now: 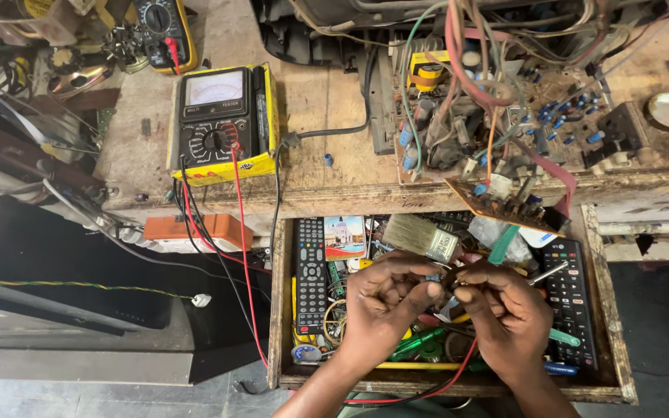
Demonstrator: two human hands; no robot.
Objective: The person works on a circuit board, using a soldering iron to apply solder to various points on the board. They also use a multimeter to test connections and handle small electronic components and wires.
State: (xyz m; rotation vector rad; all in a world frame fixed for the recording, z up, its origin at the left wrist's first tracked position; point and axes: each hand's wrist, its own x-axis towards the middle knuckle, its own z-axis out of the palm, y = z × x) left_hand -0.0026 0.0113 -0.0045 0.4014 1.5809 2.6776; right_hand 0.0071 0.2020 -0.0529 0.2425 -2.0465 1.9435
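Both my hands hover over an open wooden drawer full of tools and parts. My left hand and my right hand meet at the fingertips and pinch a small dark component between them. A metal-shafted tool sticks out past my right hand toward the right; whether the hand grips it is unclear. A paintbrush lies in the drawer just above my hands. Red wire loops under my wrists.
A yellow analog multimeter sits on the wooden bench, its red and black leads hanging down. An exposed circuit board with tangled wires lies at the back right. Two remote controls lie in the drawer. An orange box sits at left.
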